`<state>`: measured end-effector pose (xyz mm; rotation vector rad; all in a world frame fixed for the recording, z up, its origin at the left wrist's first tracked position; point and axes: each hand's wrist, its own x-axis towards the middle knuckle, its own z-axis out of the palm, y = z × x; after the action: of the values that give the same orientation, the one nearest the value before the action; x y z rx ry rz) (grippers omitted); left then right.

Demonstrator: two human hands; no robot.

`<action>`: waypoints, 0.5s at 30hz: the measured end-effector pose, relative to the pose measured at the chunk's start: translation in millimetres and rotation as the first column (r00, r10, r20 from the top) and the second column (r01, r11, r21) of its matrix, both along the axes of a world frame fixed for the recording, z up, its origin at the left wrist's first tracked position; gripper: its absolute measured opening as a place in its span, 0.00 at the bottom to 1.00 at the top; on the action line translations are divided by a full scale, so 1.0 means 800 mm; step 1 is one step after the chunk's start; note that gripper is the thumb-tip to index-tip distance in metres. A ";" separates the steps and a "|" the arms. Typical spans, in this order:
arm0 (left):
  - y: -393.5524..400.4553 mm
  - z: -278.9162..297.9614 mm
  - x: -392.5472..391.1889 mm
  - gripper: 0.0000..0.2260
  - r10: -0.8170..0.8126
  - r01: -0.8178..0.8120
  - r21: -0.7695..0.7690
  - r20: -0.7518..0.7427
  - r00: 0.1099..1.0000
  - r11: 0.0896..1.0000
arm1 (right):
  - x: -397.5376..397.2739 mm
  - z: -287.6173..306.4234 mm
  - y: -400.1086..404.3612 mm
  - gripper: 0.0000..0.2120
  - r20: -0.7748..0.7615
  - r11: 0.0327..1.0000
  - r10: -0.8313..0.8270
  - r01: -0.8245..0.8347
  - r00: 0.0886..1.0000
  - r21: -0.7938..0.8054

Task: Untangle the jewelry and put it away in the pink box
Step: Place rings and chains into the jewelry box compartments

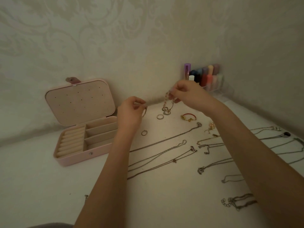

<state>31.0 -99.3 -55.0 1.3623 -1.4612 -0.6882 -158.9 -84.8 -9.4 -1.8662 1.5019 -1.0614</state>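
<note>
Two hands are up over the white counter (164,203), both busy at the far edge by the wall. Left hand (130,112) has its fingers curled in, pinching a small beaded bracelet (144,111) that dangles just off the fingertips. Right hand (185,92) is raised a touch higher, fingers bunched tight around the top of a beaded strand (167,100), and that strand hangs down to a knot of rings (166,110) resting on the counter below it. The two held pieces sit apart, with a gap between them.

Over on the left stands the pink box (77,159), lid thrown back against the wall, ring rolls showing at its left and three open compartments on the right, close beside the left forearm.

Spread across the counter: a loose silver ring (159,116) just beside the knot, a dark ring (144,132) nearer the left wrist, a red-and-gold bracelet (188,117) under the right hand, and several long thin chains (164,142) laid out between the forearms and off to the right. A clear rack of nail polish bottles (209,78) stands in the back corner, behind the right hand.
</note>
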 end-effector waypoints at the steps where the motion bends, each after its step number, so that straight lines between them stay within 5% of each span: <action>1: -0.002 -0.003 0.001 0.03 0.006 -0.007 0.027 0.012 1.000 1.000 | 0.001 0.000 0.000 0.12 0.003 1.000 0.007 -0.007 1.000 -0.001; 5: -0.002 0.002 -0.003 0.06 -0.019 0.046 0.148 -0.179 0.984 0.988 | 0.007 0.004 0.004 0.11 0.026 1.000 0.019 -0.019 0.999 0.005; 10: -0.003 -0.007 0.001 0.06 0.028 -0.044 0.060 0.256 0.966 0.997 | 0.017 0.008 0.009 0.10 0.158 0.991 0.085 -0.099 0.984 0.084; 15: -0.005 -0.012 0.003 0.13 0.053 -0.062 0.008 0.413 0.909 0.998 | 0.023 0.008 0.016 0.09 0.126 0.960 0.166 -0.189 0.978 0.205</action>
<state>33.2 -103.6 -64.3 1.6305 -1.7367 -0.3883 -140.8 -71.9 -2.9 -1.7269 1.3047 -0.8640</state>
